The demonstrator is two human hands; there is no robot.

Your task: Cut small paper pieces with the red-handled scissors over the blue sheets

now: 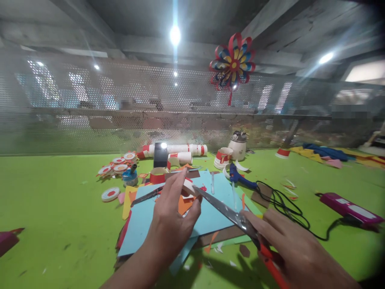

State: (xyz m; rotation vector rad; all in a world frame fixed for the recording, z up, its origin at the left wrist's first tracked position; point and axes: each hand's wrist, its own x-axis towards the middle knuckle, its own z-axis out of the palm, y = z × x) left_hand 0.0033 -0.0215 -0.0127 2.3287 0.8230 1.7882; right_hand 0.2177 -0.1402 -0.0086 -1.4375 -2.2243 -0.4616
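Note:
My left hand (pixel 177 204) pinches a curved white-and-red card piece (pixel 189 185) between thumb and fingers, above the stacked paper. Part of this piece is hidden behind the fingers. In my right hand (pixel 291 241) are red-handled scissors (pixel 230 214), their long metal blades pointing up and left. The blade tips meet the right end of the card piece; whether they cut into it I cannot tell. Beneath both hands lie light blue sheets (pixel 138 235) over brown and coloured paper. A dark craft knife (pixel 147 196) rests on the sheets, left of my left hand.
A blue glue gun (pixel 240 176) with a black cord lies at right, near a magenta power strip (pixel 350 208). White-and-red tubes (pixel 195 150), a phone (pixel 160 155), a jug (pixel 238 146) and round discs (pixel 119 167) stand behind. A paper flower (pixel 234 64) hangs above.

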